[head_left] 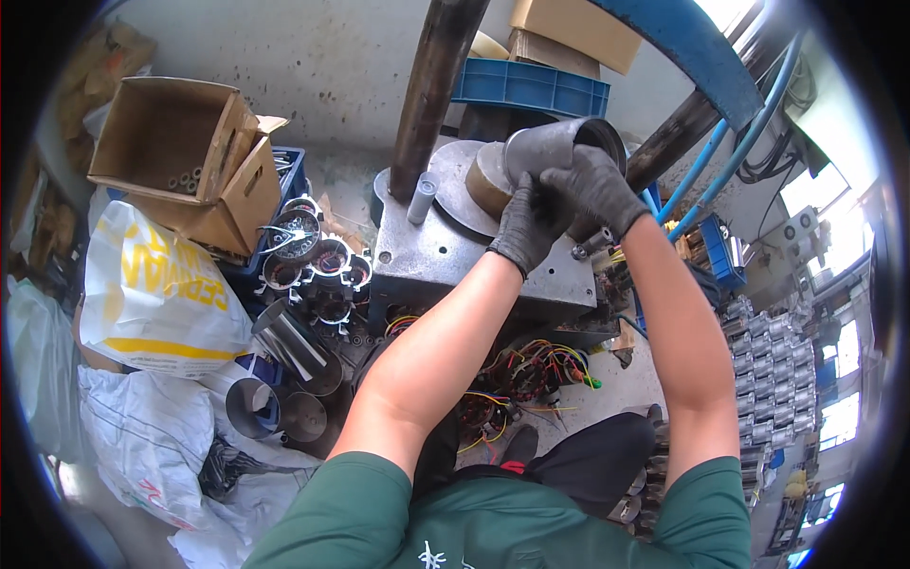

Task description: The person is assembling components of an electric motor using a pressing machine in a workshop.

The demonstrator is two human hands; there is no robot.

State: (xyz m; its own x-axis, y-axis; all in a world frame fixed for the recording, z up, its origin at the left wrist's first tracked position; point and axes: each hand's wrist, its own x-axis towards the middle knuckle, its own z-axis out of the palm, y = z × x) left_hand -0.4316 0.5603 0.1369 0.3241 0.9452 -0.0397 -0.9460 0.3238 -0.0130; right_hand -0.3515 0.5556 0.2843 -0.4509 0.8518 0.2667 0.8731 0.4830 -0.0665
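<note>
A grey metal cylinder shell (538,150), open at its right end, is tilted on its side over the machine bed. My right hand (599,188), in a dark glove, grips it at the open rim, with the thumb on the outer wall. Against its near side, my left hand (531,220), also gloved, is closed with its fingers partly hidden. Behind my left hand a thick round metal block (489,182) sits on a round plate (453,175). A small grey tube (423,197) stands upright to the left on the metal bed (408,248).
Steel columns (431,90) and a blue frame (687,43) rise around the bed. Wound motor stators (327,261), shiny metal shells (289,341) and cardboard boxes (227,194) stand left. Wired coils (536,370) lie below; stacked metal parts (773,370) are at right, near blue hoses (706,194).
</note>
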